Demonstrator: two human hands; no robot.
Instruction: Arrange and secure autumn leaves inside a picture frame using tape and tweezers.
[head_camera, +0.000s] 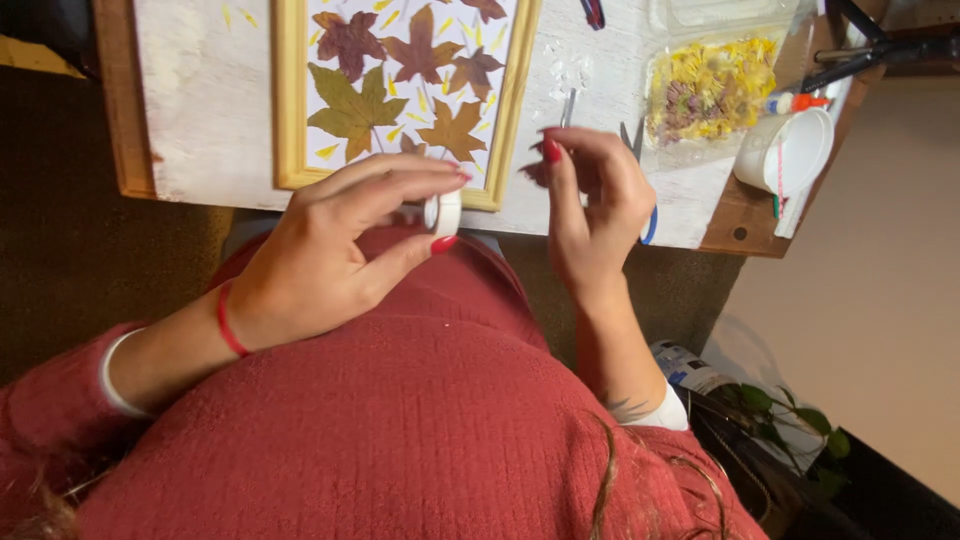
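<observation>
The left hand (330, 250) pinches a small white roll of tape (443, 212) between thumb and fingertips, holding it by its flat sides just off the near edge of the tabletop (210, 110). The right hand (590, 205), just beside it, has thumb and forefinger closed together as if on a loose end pulled from the roll; the strip itself is too thin or clear to make out, so I cannot tell whether anything is truly caught there.

The roll looks light and stiff, a narrow ring with a smooth rim, best gripped across its 2 faces as it is now so it can turn. Any free end would be limp, sticky and quick to fold on itself.

Just beyond the left hand lies a pale wooden picture frame (288, 100) holding pressed autumn leaves (355, 105) in green, ochre and dark red on white backing, with small yellow petals scattered among them; they look dry, flat and brittle. Beyond the right hand, scissors (642, 150) with blue handles lie partly hidden behind the fingers. Farther out on that side sits a clear plastic box (710, 90) of yellow dried flowers, then a tipped white cup (790, 150) and a glue bottle (795, 102) with an orange cap. The tabletop is painted white, rough and worn.
</observation>
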